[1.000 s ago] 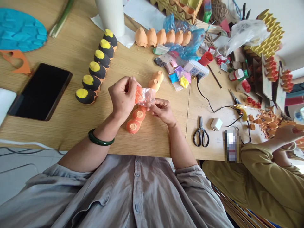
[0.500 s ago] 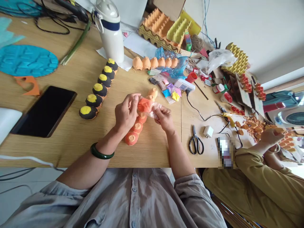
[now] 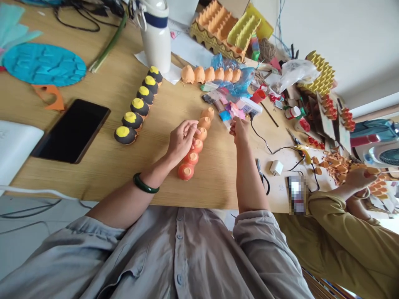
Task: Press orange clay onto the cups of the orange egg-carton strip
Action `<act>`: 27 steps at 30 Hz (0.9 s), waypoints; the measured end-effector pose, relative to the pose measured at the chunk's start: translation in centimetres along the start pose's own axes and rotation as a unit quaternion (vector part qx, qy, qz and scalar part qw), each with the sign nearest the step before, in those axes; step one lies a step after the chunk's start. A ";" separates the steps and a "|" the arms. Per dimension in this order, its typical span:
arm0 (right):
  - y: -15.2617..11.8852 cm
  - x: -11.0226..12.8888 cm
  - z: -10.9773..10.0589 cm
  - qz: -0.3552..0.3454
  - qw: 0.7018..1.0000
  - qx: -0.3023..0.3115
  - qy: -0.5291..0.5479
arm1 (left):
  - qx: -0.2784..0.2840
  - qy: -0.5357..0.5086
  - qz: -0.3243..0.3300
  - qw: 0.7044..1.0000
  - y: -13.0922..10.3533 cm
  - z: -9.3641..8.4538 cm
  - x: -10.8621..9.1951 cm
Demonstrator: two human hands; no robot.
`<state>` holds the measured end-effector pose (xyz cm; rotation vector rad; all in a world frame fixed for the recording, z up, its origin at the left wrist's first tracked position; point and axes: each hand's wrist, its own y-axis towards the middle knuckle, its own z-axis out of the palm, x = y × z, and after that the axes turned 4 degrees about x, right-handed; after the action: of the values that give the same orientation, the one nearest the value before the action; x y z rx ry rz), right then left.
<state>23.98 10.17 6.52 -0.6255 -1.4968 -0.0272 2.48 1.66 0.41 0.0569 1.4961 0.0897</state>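
Observation:
A strip of egg-carton cups (image 3: 186, 171) lies in front of me, its near cups coated red-orange and its far ones bare pale orange. My left hand (image 3: 183, 139) is over the strip's left side, thumb and fingers pinched together; what they hold, if anything, is hidden. My right hand (image 3: 239, 131) reaches to the near edge of a pile of small clay packets (image 3: 225, 116), fingers curled closed. I cannot make out what is in it. A second strip, with black cups topped in yellow (image 3: 138, 107), lies to the left.
A phone (image 3: 73, 131) and a blue oval piece (image 3: 45, 64) are at left, a white flask (image 3: 156, 35) behind. Scissors (image 3: 260, 172) lie partly behind my right forearm. A power strip (image 3: 250, 106) and its cable stand right of the packets. A co-worker's hand (image 3: 358, 178) works at far right.
My hands have moved apart. The clear bag with orange-red clay between them is no longer visible. My right hand has gone forward and right to the packets; my left stays by the strip.

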 end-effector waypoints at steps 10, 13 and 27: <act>-5.7 -5.2 0.2 -0.085 0.964 0.235 0.089 | -0.006 0.058 0.048 0.997 0.0 -1.1 -0.8; -7.3 -6.1 0.6 -0.134 0.948 0.281 0.062 | 0.027 0.119 0.113 0.986 -0.7 -0.8 -2.0; -10.8 -6.3 0.7 -0.181 0.942 0.281 0.029 | 0.060 0.206 0.215 0.953 -1.1 -0.9 -2.4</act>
<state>18.46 -0.94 4.64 0.1138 -1.4542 0.0962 1.46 0.34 2.66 0.4882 1.8849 0.3814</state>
